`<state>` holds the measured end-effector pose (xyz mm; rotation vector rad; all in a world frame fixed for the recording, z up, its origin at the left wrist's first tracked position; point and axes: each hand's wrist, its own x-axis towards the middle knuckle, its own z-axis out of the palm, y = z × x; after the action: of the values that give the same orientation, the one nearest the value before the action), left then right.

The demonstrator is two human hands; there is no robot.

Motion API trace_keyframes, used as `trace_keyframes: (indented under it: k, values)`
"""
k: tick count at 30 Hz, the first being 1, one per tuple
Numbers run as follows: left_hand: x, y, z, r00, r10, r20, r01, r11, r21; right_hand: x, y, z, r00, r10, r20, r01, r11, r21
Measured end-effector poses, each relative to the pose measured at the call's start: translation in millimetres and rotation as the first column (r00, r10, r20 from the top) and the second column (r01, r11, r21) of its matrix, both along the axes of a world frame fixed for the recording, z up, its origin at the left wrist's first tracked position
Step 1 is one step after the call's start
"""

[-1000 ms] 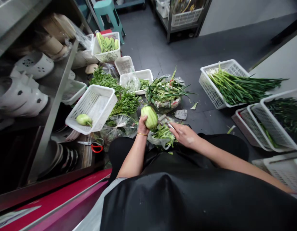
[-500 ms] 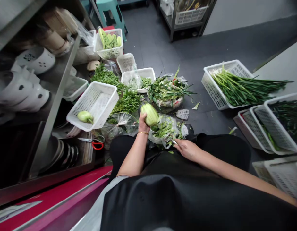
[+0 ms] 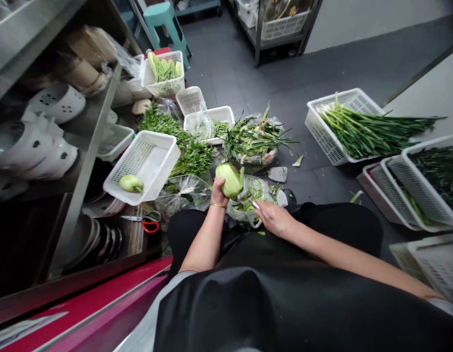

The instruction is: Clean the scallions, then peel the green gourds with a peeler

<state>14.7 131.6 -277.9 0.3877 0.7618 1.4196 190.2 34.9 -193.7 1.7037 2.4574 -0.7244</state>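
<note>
A pale green round vegetable [image 3: 229, 181] is held in my left hand [image 3: 219, 192], over a plastic bag of green peelings [image 3: 254, 193]. My right hand [image 3: 274, 217] is closed round the metal handle of a peeler [image 3: 255, 204], whose head is close to the lower right side of the vegetable. A strip of peel stands out at the vegetable's right edge. Left of my hands, a white basket [image 3: 156, 166] holds another pale green vegetable [image 3: 131, 183].
Leafy greens [image 3: 195, 159] and a heap of trimmings [image 3: 254, 139] lie ahead. Red-handled scissors [image 3: 150, 225] rest by the metal shelf [image 3: 83, 171] at left. A basket of green onions [image 3: 344, 151] and stacked baskets [image 3: 391, 195] stand at right.
My right hand has moved up and left, bringing the peeler to the vegetable. A strip of peel now sticks out at its right edge. The view has shifted slightly.
</note>
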Motion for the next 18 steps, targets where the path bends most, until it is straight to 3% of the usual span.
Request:
trace_keyframes:
  k: [2,4,7,10,12,15,18]
  values:
    - [-3,3,-0.7,1.0,0.021,0.014,-0.02,0.999,-0.038,23,-21,-13.2,1.0,0.022,0.022,-0.021,0.998,-0.063]
    - [-5,3,1.1,0.999,0.0,0.046,0.003,0.998,-0.056,39,-18,-11.7,0.999,0.028,0.014,-0.027,0.998,-0.062]
    - [-5,0,6.1,0.994,-0.081,0.075,0.085,0.995,-0.059,35,27,14.4,0.999,-0.003,-0.035,0.005,0.999,0.045]
    - [-1,-6,9.2,0.991,-0.13,0.039,0.132,0.99,-0.052,7,82,44.0,0.997,-0.005,-0.077,0.018,0.985,0.171]
    - [3,-8,8.8,0.991,-0.135,0.012,0.135,0.99,-0.032,-12,100,49.8,0.996,0.025,-0.088,-0.007,0.98,0.199]
    - [6,-8,5.2,0.995,-0.094,0.012,0.094,0.995,-0.011,-23,81,31.4,0.988,0.011,-0.157,0.017,0.984,0.177]
    - [6,-5,0.8,0.997,-0.064,0.035,0.065,0.997,-0.037,-6,25,0.4,0.981,-0.04,-0.192,0.068,0.988,0.14]
